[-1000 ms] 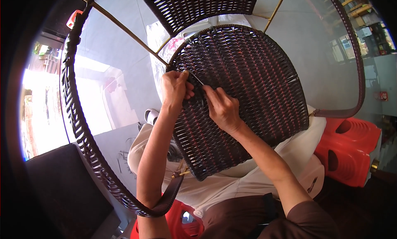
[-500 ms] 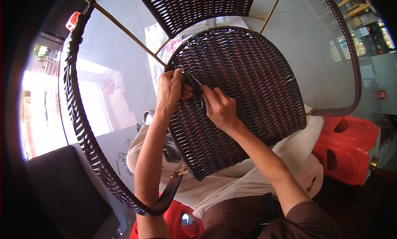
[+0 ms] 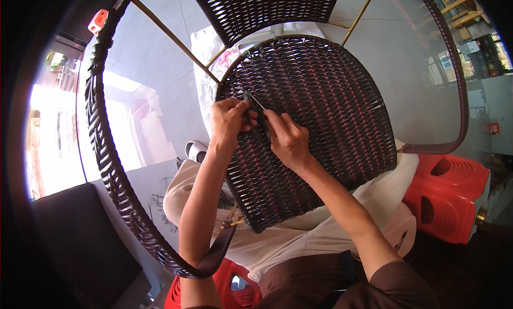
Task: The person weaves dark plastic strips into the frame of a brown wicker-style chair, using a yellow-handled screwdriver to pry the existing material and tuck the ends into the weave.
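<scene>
A dark brown woven chair seat (image 3: pixel 326 111) lies across my lap, its rounded edge facing away. Near its left edge, my left hand (image 3: pixel 227 119) is closed in a pinch on a dark weaving strand (image 3: pixel 260 128), which hangs between my hands against the weave. My right hand (image 3: pixel 289 142) is closed round a slim tool with a thin metal shaft (image 3: pixel 256 100). That shaft points up and left, towards my left fingertips. The tool's handle is hidden in my palm, so its exact kind cannot be made out.
A woven backrest (image 3: pixel 267 10) and gold metal rods (image 3: pixel 165 34) join the seat at the far side. A wrapped armrest hoop (image 3: pixel 101 116) curves round my left arm, another (image 3: pixel 464 95) on the right. Red plastic stools (image 3: pixel 449 191) stand at right; a dark panel (image 3: pixel 80 245) at lower left.
My left hand has drawn slightly nearer and to the right, off the seat's edge. My right hand has shifted a little right. The strand's loop hangs less wide between them.
</scene>
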`<state>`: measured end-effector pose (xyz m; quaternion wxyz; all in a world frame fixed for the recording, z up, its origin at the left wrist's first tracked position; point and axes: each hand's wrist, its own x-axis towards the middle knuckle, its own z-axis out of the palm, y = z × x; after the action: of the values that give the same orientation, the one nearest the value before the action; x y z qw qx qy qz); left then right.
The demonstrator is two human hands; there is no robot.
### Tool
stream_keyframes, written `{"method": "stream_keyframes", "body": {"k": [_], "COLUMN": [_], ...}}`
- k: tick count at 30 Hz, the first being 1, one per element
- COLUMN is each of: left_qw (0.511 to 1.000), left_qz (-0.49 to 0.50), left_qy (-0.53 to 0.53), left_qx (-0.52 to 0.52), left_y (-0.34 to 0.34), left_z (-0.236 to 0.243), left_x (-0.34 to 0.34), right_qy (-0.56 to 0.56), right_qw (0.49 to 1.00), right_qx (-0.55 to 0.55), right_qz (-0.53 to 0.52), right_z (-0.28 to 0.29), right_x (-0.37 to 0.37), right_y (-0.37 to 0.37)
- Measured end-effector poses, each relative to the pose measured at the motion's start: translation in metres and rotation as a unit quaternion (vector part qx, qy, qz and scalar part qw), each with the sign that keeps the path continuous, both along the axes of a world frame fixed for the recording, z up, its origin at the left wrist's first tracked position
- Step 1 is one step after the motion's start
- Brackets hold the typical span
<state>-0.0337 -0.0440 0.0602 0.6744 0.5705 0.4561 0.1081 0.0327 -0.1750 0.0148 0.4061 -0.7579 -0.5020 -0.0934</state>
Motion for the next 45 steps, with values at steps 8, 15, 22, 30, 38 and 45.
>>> {"method": "stream_keyframes", "body": {"k": [8, 15, 22, 30, 38, 45], "left_qw": [0.996, 0.996, 0.994, 0.997, 0.997, 0.997], "left_qz": [0.074, 0.073, 0.088, 0.065, 0.068, 0.062], "left_qy": [-0.043, -0.046, -0.051, -0.044, -0.044, -0.033], "left_qx": [-0.041, -0.022, -0.026, -0.02, -0.017, -0.013], "left_y": [-0.01, -0.01, -0.01, -0.01, -0.01, -0.01], "left_z": [-0.009, -0.012, -0.01, -0.016, -0.012, -0.013], "left_x": [0.002, 0.004, 0.006, 0.004, 0.004, 0.004], "right_qy": [-0.006, 0.033, 0.082, 0.072, 0.024, 0.03], "right_qw": [1.0, 0.999, 0.991, 0.984, 0.979, 0.973], "right_qx": [0.009, -0.027, -0.099, -0.15, -0.195, -0.213], "right_qz": [0.002, -0.002, 0.022, 0.06, 0.058, 0.083], "right_z": [-0.003, 0.01, 0.043, 0.052, 0.045, 0.036], "right_x": [0.0, 0.001, 0.024, 0.032, 0.025, 0.028], "right_y": [0.0, -0.001, 0.007, 0.01, 0.011, 0.015]}}
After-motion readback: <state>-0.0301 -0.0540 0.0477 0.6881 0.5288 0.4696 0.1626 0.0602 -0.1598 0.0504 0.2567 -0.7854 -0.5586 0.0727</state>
